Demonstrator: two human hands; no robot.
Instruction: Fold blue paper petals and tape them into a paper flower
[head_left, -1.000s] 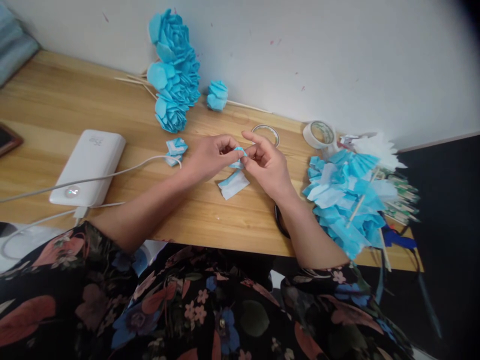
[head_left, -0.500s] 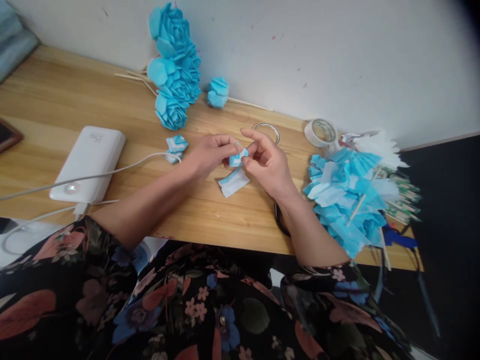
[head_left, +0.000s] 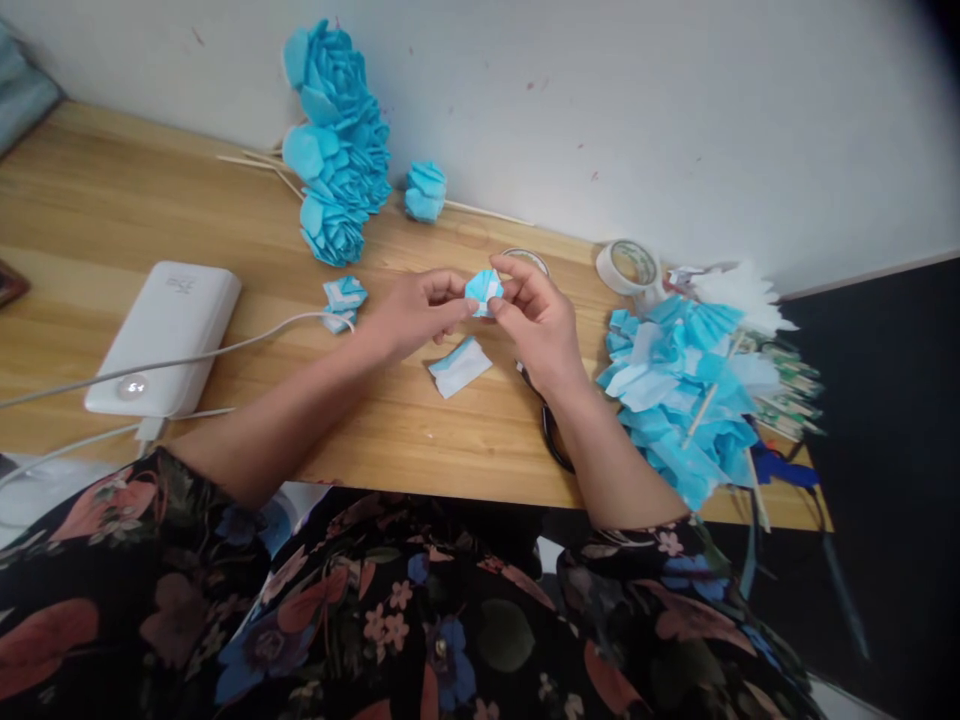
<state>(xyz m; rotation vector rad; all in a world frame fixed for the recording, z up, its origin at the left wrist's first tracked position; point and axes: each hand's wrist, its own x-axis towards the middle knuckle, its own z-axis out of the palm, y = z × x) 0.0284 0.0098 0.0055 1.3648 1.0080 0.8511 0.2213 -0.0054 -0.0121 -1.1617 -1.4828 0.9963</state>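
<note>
Grip: my left hand (head_left: 416, 312) and right hand (head_left: 541, 318) pinched one blue paper (head_left: 484, 287) between them, over the table (head_left: 397, 440) | Done: paper flowers (head_left: 335, 150) beyond looked finished | Remaining: the blue paper seemed only part-folded; a paper strip (head_left: 460, 368) lay loose nearer me

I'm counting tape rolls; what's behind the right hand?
Beyond the right hand, which pinches folded blue paper, shows the far rim of a thin ring, perhaps a nearly finished tape roll. The hand covers its near side; anything lying there cannot be seen.
</note>
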